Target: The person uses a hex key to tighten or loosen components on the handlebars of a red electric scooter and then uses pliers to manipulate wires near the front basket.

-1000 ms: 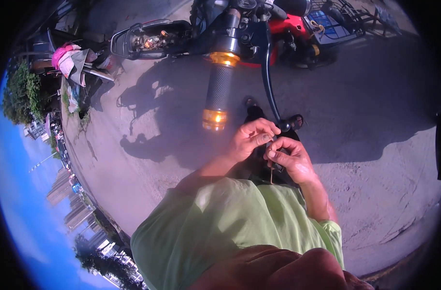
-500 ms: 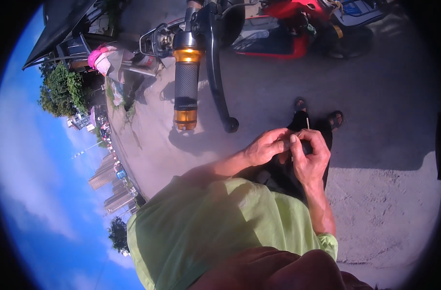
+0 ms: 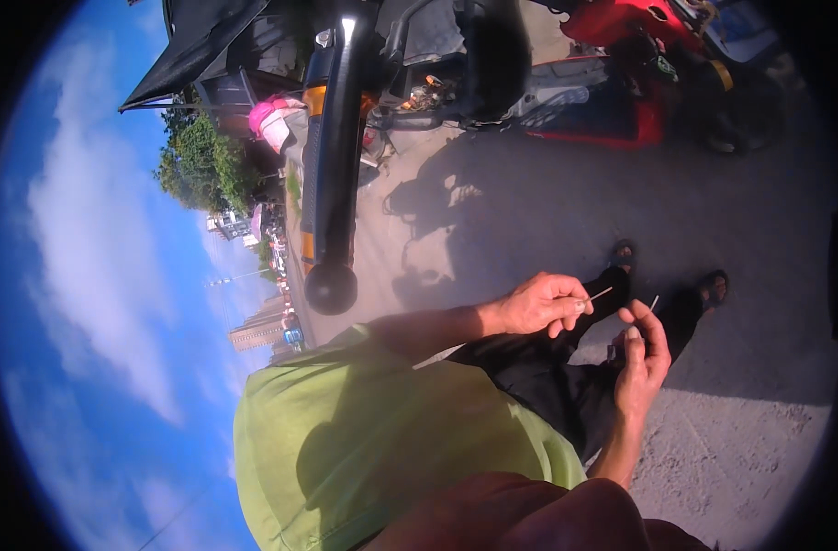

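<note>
Hands parted, each pinching a thin wire end.
Left hand [image 3: 532,303] grip pinches wire [image 3: 600,294]; right hand [image 3: 644,354] pinches second end [image 3: 654,302]; earlier joined, now apart mid-frame.

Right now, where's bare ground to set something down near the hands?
Bare concrete lies right of the right hand, sunlit toward the lower edge. More open ground lies between the sandalled feet and the red scooter. It is crowded around the handlebar grip and the parked vehicles at the top.
</note>
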A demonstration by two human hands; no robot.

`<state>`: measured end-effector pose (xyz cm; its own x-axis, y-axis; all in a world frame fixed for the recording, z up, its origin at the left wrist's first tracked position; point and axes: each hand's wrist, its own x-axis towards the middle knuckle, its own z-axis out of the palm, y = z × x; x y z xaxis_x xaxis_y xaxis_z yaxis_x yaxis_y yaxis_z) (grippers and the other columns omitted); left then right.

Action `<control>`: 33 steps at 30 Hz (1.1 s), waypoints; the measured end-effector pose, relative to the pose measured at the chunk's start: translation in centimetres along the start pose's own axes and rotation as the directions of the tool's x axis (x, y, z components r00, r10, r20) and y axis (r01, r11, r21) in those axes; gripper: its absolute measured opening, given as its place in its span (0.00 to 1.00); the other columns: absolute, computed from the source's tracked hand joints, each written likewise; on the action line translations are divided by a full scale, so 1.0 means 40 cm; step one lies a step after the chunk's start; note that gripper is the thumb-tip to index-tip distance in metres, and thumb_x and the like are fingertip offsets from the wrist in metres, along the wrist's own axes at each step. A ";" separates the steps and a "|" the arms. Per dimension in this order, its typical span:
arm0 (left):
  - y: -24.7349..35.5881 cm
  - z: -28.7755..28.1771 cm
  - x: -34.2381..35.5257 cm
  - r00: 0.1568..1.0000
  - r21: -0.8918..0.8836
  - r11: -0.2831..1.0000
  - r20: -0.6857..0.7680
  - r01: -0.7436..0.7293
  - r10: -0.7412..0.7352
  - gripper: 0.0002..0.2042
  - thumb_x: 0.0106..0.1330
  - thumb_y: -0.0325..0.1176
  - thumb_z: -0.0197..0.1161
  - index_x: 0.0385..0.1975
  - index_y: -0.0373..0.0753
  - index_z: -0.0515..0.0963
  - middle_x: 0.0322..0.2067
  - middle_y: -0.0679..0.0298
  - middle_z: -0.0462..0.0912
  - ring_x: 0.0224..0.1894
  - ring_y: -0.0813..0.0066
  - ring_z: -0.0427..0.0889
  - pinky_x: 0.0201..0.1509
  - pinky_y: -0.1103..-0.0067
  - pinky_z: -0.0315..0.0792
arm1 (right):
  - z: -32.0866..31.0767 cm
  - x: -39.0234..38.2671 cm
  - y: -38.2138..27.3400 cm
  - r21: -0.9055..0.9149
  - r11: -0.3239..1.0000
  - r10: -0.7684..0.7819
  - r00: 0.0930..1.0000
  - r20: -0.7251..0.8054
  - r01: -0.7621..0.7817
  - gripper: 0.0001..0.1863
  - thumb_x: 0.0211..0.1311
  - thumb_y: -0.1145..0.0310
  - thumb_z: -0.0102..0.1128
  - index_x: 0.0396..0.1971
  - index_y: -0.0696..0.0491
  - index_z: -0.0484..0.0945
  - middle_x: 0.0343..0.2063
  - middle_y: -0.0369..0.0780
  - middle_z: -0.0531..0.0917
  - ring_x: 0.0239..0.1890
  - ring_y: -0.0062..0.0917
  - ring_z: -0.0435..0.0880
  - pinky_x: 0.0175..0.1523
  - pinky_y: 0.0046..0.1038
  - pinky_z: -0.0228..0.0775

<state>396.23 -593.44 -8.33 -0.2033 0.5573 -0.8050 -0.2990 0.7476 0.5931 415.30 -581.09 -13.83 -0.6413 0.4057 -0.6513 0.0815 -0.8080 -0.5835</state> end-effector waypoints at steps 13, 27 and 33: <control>-0.190 -0.252 0.028 0.984 0.077 0.982 -0.043 0.173 -0.170 0.12 0.76 0.35 0.55 0.46 0.31 0.78 0.25 0.60 0.83 0.21 0.76 0.80 0.27 0.81 0.74 | 0.134 0.042 0.242 0.307 0.924 -0.209 0.973 -0.101 0.230 0.18 0.70 0.68 0.58 0.53 0.63 0.79 0.37 0.40 0.86 0.32 0.19 0.79 0.40 0.22 0.74; -0.283 -0.241 0.067 0.998 0.284 0.959 0.057 -0.017 0.001 0.08 0.69 0.35 0.66 0.39 0.37 0.81 0.35 0.66 0.85 0.37 0.77 0.84 0.42 0.79 0.76 | 0.132 0.061 0.371 0.027 0.987 -0.149 0.976 -0.159 0.156 0.09 0.69 0.73 0.61 0.45 0.59 0.81 0.32 0.32 0.81 0.33 0.14 0.76 0.40 0.17 0.68; -0.290 -0.339 0.085 0.973 0.592 0.774 0.083 -0.223 0.217 0.11 0.64 0.39 0.69 0.37 0.37 0.82 0.37 0.64 0.82 0.39 0.73 0.82 0.47 0.75 0.75 | 0.200 0.063 0.469 0.056 0.980 -0.175 0.957 -0.230 0.192 0.09 0.68 0.73 0.63 0.45 0.58 0.82 0.31 0.33 0.82 0.32 0.13 0.77 0.37 0.16 0.69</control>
<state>386.35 -605.12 -18.14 -0.1856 0.7341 -0.6532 0.3661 0.6685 0.6473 409.11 -598.64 -22.54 -0.4527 0.6279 -0.6331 -0.0863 -0.7375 -0.6698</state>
